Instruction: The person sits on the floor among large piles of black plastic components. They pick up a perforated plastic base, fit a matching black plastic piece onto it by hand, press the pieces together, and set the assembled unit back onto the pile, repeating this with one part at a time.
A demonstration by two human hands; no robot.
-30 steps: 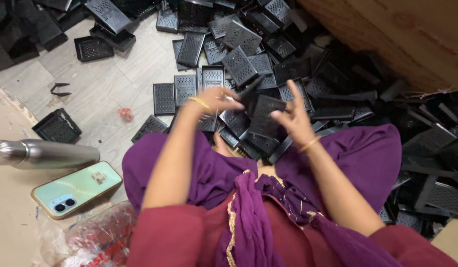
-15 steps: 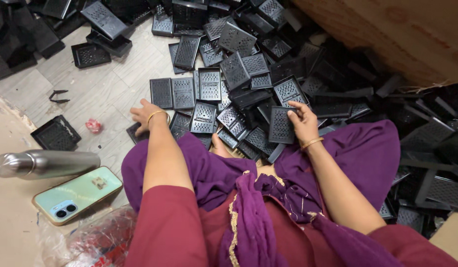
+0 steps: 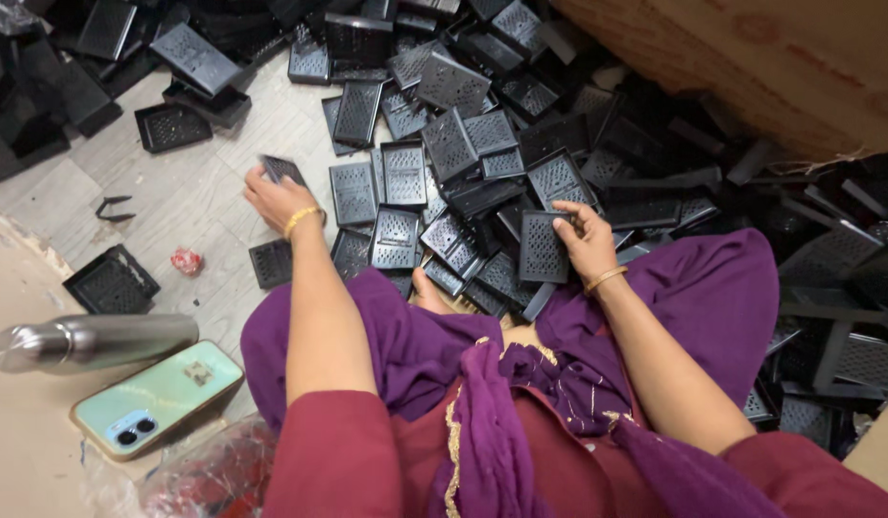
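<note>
I sit on the floor in purple and maroon clothes, facing a big heap of black perforated plastic trays [image 3: 463, 144]. My left hand [image 3: 276, 197] is stretched out to the left over the tiles and grips one black tray [image 3: 283, 169] by its near edge. My right hand [image 3: 583, 240] holds another black tray [image 3: 544, 247] upright at the front of the heap, fingers curled round its right side. Gold bangles sit on both wrists. A bare foot [image 3: 429, 293] shows between my knees.
A steel bottle [image 3: 89, 342] and a green phone [image 3: 156, 398] lie at my left. A small red scrap [image 3: 186, 261] and single trays [image 3: 111, 283] [image 3: 173, 126] lie on the tiled floor. A wooden panel [image 3: 751, 67] rises at the upper right. Clear plastic wrap [image 3: 199, 475] lies by my left elbow.
My left hand has swung from the middle of the heap out to the left and now grips a tray over the tiles. My right hand stays on its tray.
</note>
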